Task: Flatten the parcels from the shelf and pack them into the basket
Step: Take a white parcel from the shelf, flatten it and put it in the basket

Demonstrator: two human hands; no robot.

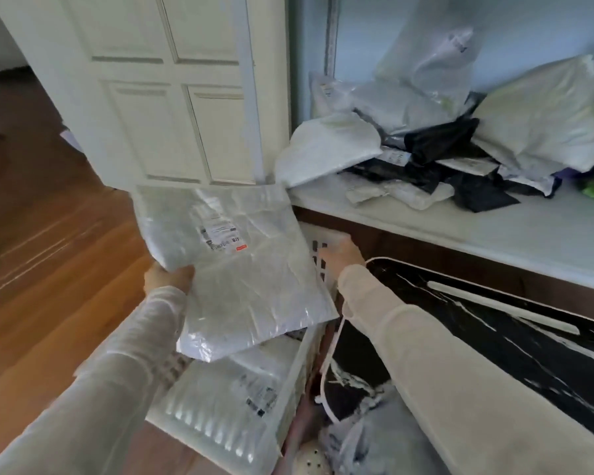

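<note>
Parcel of flat, crinkled white plastic film [240,269], with a printed shipping label on its upper face, hangs tilted above the white slatted plastic basket [206,428], which stands on the floor at 6 o'clock. The left hand [167,277] grips the parcel's edge at its 8 o'clock corner, fingers curled round it. Under it, inside the basket, lies another white labelled parcel [254,389]. At 3 o'clock of the held parcel the right hand [343,253] is at the basket's slotted far wall, touching it; whether it grasps the rim I cannot tell, as it is blurred. Both arms wear pale long sleeves. At 4 o'clock sits a black tabletop with white veining [494,337]. At 1 o'clock a pale shelf [426,228] carries a loose heap of white, grey and black mailer bags [426,138]. A white panelled door [172,97] stands at 11 o'clock, brown wooden floor [48,252] at 9.
</note>
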